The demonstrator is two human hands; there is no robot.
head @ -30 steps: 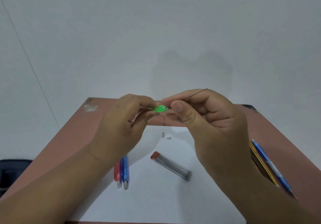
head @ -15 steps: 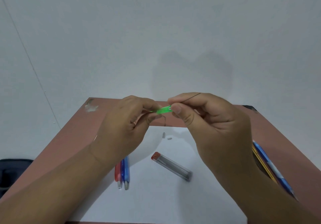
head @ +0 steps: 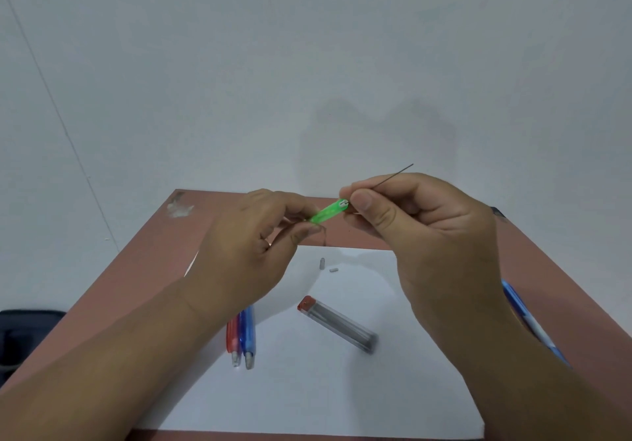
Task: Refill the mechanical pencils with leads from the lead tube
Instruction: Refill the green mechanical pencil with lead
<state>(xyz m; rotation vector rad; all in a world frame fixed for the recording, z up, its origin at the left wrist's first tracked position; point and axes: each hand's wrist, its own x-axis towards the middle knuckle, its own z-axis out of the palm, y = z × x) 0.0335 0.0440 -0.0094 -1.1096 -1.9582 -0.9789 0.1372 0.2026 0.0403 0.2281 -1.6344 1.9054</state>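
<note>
My left hand (head: 246, 252) grips a green mechanical pencil (head: 326, 214) above the table, its open back end pointing right. My right hand (head: 427, 235) pinches a thin dark lead (head: 393, 176) between thumb and forefinger, right at the pencil's end; the lead's free tip sticks up to the right. The clear lead tube (head: 338, 324) with a red cap lies on the white paper (head: 307, 389) below my hands. A red pencil (head: 233, 334) and a blue pencil (head: 247, 336) lie side by side under my left wrist.
Two small grey caps (head: 322, 262) lie on the paper near its far edge. More pencils, blue and yellow (head: 523, 317), lie at the right of the brown table (head: 136, 269), partly behind my right arm. A dark case (head: 20, 334) sits off the table's left side.
More of the green pencil shows now as my hands have drawn slightly apart. The lead's free tip sticks out further above my right hand than half a second ago.
</note>
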